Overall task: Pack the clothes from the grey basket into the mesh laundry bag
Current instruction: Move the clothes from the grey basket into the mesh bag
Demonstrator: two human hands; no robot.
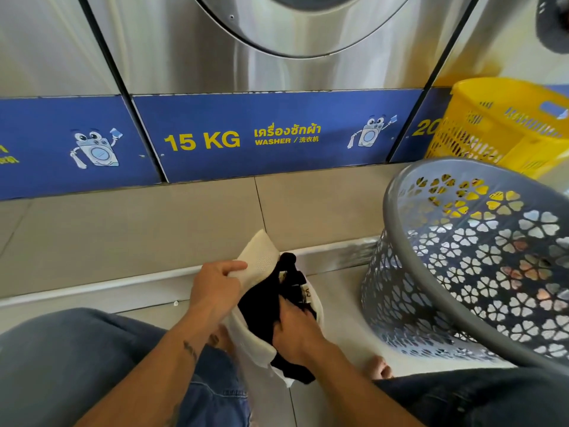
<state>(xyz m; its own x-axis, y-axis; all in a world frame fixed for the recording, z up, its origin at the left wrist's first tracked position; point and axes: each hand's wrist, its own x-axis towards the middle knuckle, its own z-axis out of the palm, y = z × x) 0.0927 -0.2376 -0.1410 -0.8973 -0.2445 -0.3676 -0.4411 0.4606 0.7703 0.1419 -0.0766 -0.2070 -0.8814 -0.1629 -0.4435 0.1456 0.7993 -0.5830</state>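
Step in hand: stuffing. The left hand (215, 288) pinches the rim of the mesh laundry bag (258, 254), which is held low before the person. The right hand (295, 331) grips a black garment (261, 306), partly inside. Advice: pull the mouth wide and push the cloth deep. The bag's long axis appears to run from the person toward the washer (277, 57), mouth upward. The grey basket (388, 204) tilts nearby on the right.
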